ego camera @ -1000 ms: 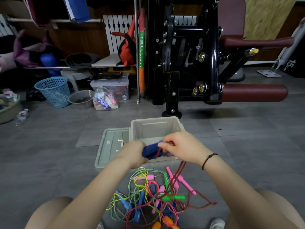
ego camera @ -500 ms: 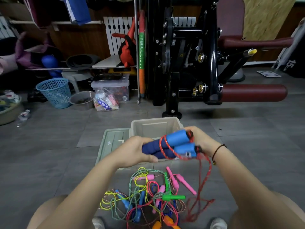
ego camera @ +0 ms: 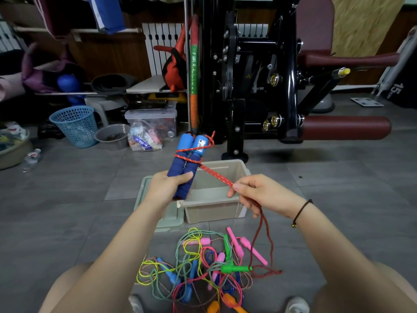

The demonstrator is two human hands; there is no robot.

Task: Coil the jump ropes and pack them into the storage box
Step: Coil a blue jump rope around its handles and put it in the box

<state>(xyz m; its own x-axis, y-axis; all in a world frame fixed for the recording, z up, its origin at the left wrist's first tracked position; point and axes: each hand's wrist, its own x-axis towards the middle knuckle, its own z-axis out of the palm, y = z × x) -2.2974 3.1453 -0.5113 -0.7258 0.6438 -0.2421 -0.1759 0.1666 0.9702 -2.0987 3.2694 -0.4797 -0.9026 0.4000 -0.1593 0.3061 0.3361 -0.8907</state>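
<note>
My left hand [ego camera: 165, 188] grips the lower ends of two blue foam jump-rope handles [ego camera: 188, 161], held upright and side by side above the floor. A red rope [ego camera: 214, 173] is wound a couple of turns round the handles and runs taut down to my right hand [ego camera: 259, 192], which pinches it. The rope's slack hangs from that hand to the floor. The beige storage box [ego camera: 216, 206] stands open behind and below my hands, its inside partly hidden. A tangle of coloured jump ropes [ego camera: 203, 265] with pink, green, blue and orange handles lies on the floor between my knees.
The box's pale green lid [ego camera: 167, 219] lies flat to its left. A black gym machine [ego camera: 259, 86] with maroon pads stands behind the box. A blue basket [ego camera: 74, 126], a grey bowl [ego camera: 111, 136] and a clear bin [ego camera: 153, 122] sit at back left.
The handles have swung from lying sideways to standing upright and higher. My right hand has left the handles, moved right and down, and now pulls the red rope taut.
</note>
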